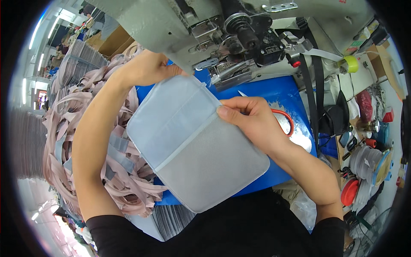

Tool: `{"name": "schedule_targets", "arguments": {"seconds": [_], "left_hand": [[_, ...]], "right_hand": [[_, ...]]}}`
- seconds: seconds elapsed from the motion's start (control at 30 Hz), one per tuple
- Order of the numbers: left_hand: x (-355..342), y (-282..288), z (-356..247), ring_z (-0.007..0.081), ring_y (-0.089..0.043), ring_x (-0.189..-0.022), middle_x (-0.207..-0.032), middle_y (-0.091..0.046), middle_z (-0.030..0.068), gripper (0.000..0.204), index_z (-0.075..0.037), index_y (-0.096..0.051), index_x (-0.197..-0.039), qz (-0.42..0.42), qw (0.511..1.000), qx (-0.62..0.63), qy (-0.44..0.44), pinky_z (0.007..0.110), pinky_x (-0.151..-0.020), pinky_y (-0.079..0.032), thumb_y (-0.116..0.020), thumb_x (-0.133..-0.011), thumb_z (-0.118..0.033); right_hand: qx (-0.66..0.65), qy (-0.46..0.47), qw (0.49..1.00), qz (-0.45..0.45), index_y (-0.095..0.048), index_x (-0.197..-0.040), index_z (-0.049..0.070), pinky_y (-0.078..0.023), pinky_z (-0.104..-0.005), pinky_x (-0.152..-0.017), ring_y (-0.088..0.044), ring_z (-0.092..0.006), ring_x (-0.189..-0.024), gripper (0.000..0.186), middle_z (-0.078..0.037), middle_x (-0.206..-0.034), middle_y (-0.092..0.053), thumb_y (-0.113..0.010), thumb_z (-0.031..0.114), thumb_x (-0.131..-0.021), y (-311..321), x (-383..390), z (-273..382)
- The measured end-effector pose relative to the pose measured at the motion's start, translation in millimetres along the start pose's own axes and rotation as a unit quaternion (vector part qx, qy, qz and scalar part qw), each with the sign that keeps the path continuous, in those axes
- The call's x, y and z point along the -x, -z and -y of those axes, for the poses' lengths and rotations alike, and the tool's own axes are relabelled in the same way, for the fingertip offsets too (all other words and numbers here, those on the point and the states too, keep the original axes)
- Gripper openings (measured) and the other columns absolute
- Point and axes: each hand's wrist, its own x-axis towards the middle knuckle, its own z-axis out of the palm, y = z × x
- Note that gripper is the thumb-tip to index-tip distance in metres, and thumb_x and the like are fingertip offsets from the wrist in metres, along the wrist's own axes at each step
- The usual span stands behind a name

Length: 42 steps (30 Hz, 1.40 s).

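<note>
A flat fabric panel with rounded corners (209, 160), pale blue at one end and grey mesh at the other, is held up between my hands. A pale strip crosses it where the two parts meet. My left hand (160, 70) grips its upper left corner, fingers partly hidden behind the sewing machine head. My right hand (252, 118) pinches the right edge near the strip, thumb on top. The sewing machine's presser area (231, 77) lies just beyond the panel's upper edge, apart from it. Orange-handled scissors (287, 124) lie beside my right wrist, partly covered.
A blue work surface (278, 92) lies under the machine. Tangled pinkish fabric strips (124, 171) heap at the left, with stacked grey panels (79, 60) behind. More panels (173, 218) sit below the table edge. Thread spools and tape rolls (364, 160) crowd the right.
</note>
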Motion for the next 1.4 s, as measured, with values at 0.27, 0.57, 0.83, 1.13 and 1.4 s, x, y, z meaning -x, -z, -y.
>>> {"name": "schedule_targets", "arguments": {"seconds": [0.27, 0.57, 0.83, 1.13, 1.4], "left_hand": [[-12.5, 1.8, 10.8, 0.0303, -0.070, -0.106, -0.120, -0.075, 0.0126, 0.034, -0.010, -0.074, -0.124, -0.063, 0.990, -0.073, -0.103, 0.040, -0.090, -0.055, -0.076, -0.091, -0.018], [-18.9, 3.3, 9.1, 0.0324, -0.068, -0.113, -0.122, -0.073, 0.0138, 0.039, -0.009, -0.073, -0.126, -0.074, 0.985, -0.121, -0.098, 0.043, -0.096, -0.053, -0.077, -0.088, -0.017], [-39.9, 1.5, 16.5, 0.0340, -0.066, -0.118, -0.126, -0.071, 0.0155, 0.044, -0.009, -0.071, -0.129, -0.090, 0.982, -0.149, -0.067, 0.044, -0.099, -0.053, -0.079, -0.086, -0.018], [72.7, -57.4, -83.7, 0.0432, -0.055, -0.133, -0.150, -0.052, 0.0219, 0.070, -0.011, -0.059, -0.144, -0.160, 0.983, -0.078, 0.037, 0.048, -0.108, -0.049, -0.083, -0.080, -0.022], [122.8, -114.4, -158.2, 0.0337, -0.062, -0.109, -0.118, -0.057, 0.0140, 0.079, -0.017, -0.055, -0.151, -0.108, 0.946, -0.307, 0.009, 0.043, -0.085, -0.056, -0.076, -0.074, -0.014]], "right_hand": [[-0.050, -0.001, 0.999, -0.020, -0.075, -0.116, -0.006, -0.055, -0.0262, -0.076, -0.069, -0.0115, -0.084, 0.030, -0.010, -0.100, -0.077, -0.075, 0.018, -0.098, 1.0, -12.4, 2.9], [-0.078, 0.009, 0.996, -0.036, -0.075, -0.117, -0.006, -0.054, -0.0255, -0.073, -0.068, -0.0097, -0.082, 0.028, -0.009, -0.097, -0.077, -0.074, 0.016, -0.098, -3.7, -17.1, 5.0], [-0.123, 0.060, 0.986, -0.095, -0.076, -0.111, -0.005, -0.052, -0.0234, -0.070, -0.065, -0.0072, -0.078, 0.026, -0.006, -0.092, -0.074, -0.076, 0.016, -0.097, -12.8, -29.4, -4.4], [-0.152, 0.042, 0.985, -0.070, -0.073, -0.116, -0.006, -0.053, -0.0239, -0.073, -0.066, -0.0080, -0.082, 0.027, -0.006, -0.095, -0.074, -0.074, 0.015, -0.098, -5.8, -17.3, -3.2], [-0.211, 0.035, 0.977, -0.027, -0.069, -0.123, -0.006, -0.055, -0.0251, -0.077, -0.068, -0.0104, -0.086, 0.029, -0.007, -0.105, -0.074, -0.069, 0.013, -0.101, -7.9, -11.7, -15.0]]}}
